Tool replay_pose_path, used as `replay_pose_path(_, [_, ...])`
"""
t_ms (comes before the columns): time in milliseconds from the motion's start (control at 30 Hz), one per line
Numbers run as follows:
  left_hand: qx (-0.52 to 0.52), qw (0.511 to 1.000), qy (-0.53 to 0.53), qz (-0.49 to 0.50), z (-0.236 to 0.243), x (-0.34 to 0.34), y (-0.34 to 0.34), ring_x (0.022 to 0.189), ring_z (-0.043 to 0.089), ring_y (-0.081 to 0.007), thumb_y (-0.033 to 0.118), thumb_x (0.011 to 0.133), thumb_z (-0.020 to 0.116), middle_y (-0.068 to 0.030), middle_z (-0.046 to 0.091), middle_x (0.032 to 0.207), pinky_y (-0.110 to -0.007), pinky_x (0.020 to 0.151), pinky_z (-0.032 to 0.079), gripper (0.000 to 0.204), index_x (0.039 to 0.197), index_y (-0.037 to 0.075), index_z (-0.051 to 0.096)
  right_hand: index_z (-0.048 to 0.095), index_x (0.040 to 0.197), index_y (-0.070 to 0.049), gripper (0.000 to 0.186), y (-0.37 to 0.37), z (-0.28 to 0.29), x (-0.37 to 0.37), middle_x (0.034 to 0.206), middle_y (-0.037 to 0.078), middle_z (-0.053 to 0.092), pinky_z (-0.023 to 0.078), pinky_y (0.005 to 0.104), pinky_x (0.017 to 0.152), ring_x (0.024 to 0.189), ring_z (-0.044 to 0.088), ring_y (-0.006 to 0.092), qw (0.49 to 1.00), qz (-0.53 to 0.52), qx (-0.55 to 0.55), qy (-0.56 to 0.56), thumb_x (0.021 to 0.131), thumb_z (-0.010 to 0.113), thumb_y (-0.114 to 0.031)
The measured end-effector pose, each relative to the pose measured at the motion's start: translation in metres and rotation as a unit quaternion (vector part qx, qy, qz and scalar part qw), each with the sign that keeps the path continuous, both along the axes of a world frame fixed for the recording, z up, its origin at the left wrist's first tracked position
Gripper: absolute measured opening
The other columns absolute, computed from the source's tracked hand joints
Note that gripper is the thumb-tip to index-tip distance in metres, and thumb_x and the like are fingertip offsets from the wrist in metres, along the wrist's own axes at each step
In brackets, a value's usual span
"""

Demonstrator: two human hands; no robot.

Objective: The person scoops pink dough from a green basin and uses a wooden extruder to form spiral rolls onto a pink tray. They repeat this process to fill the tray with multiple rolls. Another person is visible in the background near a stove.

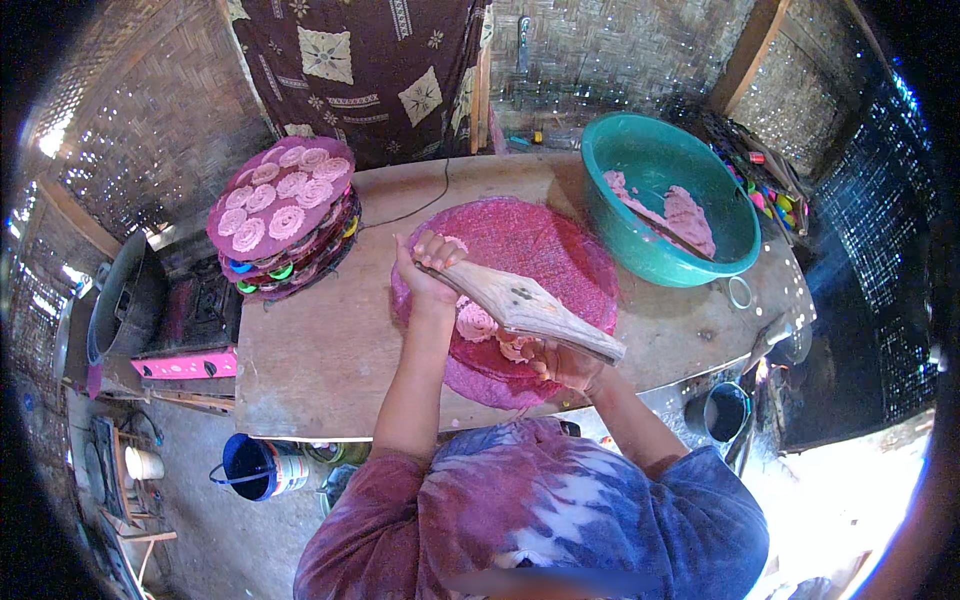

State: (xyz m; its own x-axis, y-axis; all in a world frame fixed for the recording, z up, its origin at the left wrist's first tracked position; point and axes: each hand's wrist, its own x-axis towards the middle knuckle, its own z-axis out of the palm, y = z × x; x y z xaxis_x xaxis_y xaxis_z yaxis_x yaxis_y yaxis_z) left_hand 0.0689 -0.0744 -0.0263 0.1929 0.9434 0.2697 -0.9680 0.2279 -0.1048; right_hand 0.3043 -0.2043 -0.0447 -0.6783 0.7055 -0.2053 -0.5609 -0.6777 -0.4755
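Note:
My left hand point(432, 264) is wrapped around the upper left end of a long, pale wooden lever tool point(520, 298), which slants down to the right. Under the tool's lower right end, my right hand point(565, 366) has its fingers curled; the wood partly hides what they hold. A lump of pink dough point(514, 348) shows beside those fingertips. Below the tool lies a round magenta mesh tray point(530, 235) on the table. A ridged pink dough rosette point(476, 322) rests on it between my forearms, and part of another shows behind my left hand.
At the back left, a pink tray of rosettes point(288, 183) tops a stack of trays. A green basin point(640, 262) holding pink dough stands at the right of the wooden table point(320, 350). A wok point(125, 300) is at the far left; a bucket point(262, 468) sits on the floor.

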Motion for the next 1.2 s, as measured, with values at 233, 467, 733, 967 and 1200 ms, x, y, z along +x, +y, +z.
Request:
replay_pose_path(233, [0.004,1.0,0.009,0.017,0.005,-0.002,-0.005,0.043,0.038,-0.0093,0.058,0.095,0.041,0.0076,0.038,0.047,-0.027,0.052,0.036,0.051,0.062,0.019,0.044,0.052,0.13,-0.004,0.055,-0.01,-0.003,-0.016,0.104,0.006,0.061,0.047,0.0226,0.051,0.07,0.056,0.0104,0.997,-0.021,0.05,-0.052,0.095,0.052,-0.047])
replay_pose_path(467, [0.002,0.999,0.054,0.007,0.064,-0.013,-0.031,0.042,0.042,-0.0087,0.062,0.095,0.039,0.008,0.039,0.044,-0.027,0.053,0.039,0.059,0.053,0.021,0.043,0.056,0.118,-0.008,0.04,-0.015,-0.041,-0.019,0.087,0.0,0.058,0.035,0.0233,0.045,0.055,0.045,0.0092,0.99,-0.033,-0.019,-0.138,0.097,0.049,-0.041])
replay_pose_path(733, [0.244,0.952,0.174,0.062,0.119,-0.113,-0.07,0.033,0.032,-0.0158,0.071,0.093,0.019,0.0001,0.035,0.04,-0.032,0.043,0.037,0.073,0.054,0.015,0.042,0.067,0.088,-0.006,0.016,-0.026,-0.082,-0.022,0.07,0.001,0.061,0.041,0.0297,0.044,0.053,0.053,0.01,0.807,-0.146,0.141,-0.554,0.084,0.066,-0.022])
replay_pose_path(967, [0.326,0.854,0.39,0.107,0.132,-0.144,-0.113,0.027,0.033,-0.0167,0.073,0.092,0.014,-0.0057,0.04,0.039,-0.031,0.034,0.036,0.077,0.054,0.011,0.04,0.064,0.094,0.0,0.025,-0.028,-0.06,-0.041,0.082,0.027,0.065,0.051,0.0474,0.072,0.079,0.066,0.0405,0.661,-0.199,0.275,-0.67,0.085,0.057,-0.022])
replay_pose_path(1200, [0.289,0.836,0.455,0.099,0.115,-0.128,-0.111,0.028,0.033,-0.0173,0.07,0.094,0.013,-0.0086,0.041,0.039,-0.032,0.034,0.036,0.079,0.055,0.008,0.041,0.06,0.095,0.0,0.022,-0.031,-0.04,-0.045,0.082,0.026,0.065,0.051,0.0505,0.071,0.08,0.065,0.043,0.641,-0.189,0.247,-0.702,0.085,0.056,-0.02])
